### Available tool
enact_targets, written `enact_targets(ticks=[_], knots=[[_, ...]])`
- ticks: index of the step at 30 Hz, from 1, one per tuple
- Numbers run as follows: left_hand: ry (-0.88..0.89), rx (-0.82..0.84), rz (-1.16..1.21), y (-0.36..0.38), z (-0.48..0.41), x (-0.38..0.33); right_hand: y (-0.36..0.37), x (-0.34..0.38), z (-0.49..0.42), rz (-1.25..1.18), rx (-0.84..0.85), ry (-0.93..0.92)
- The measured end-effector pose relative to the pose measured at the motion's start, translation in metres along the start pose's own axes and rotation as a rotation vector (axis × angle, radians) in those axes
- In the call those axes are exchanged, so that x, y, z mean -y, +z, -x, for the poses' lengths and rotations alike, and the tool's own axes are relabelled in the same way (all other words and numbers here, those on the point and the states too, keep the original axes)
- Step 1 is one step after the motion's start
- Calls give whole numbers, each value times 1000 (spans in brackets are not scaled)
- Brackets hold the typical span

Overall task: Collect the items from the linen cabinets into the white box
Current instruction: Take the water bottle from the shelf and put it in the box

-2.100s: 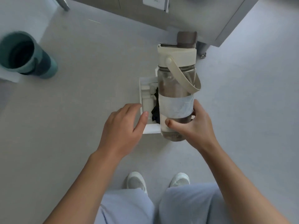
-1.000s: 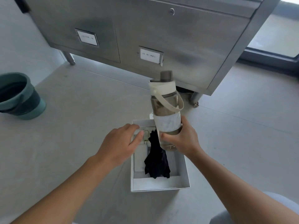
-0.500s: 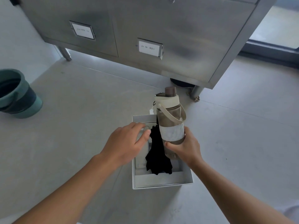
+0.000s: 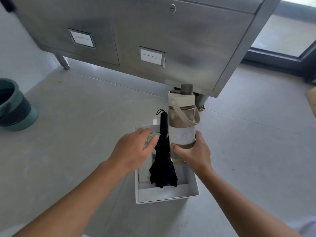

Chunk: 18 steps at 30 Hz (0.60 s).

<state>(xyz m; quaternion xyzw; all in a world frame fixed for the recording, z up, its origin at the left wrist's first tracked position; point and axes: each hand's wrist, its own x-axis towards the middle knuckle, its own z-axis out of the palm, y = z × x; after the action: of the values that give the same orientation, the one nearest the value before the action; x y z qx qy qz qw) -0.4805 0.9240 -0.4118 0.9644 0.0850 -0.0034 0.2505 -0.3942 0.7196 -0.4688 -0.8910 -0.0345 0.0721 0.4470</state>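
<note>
Utility room, steel cabinet (image 4: pixel 153 31), bucket (image 4: pixel 13 108)

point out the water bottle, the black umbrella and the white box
water bottle (image 4: pixel 182 135): head view, on its white label band
black umbrella (image 4: pixel 163 165): head view, on its folded fabric
white box (image 4: pixel 167 194): head view, on its near wall

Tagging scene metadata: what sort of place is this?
Probably a utility or laundry room: a stainless steel cabinet on legs with paper labels on its doors, a grey floor, and a green bucket by the wall.
</note>
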Motion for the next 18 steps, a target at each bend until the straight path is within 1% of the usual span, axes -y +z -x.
enact_targets(ticks=[6, 18], knots=[[10, -3, -9, -1, 1, 1, 16, -15, 15, 163, 85, 30], [-14, -10, -2, -4, 3, 14, 39, -38, 18, 199, 198, 128]])
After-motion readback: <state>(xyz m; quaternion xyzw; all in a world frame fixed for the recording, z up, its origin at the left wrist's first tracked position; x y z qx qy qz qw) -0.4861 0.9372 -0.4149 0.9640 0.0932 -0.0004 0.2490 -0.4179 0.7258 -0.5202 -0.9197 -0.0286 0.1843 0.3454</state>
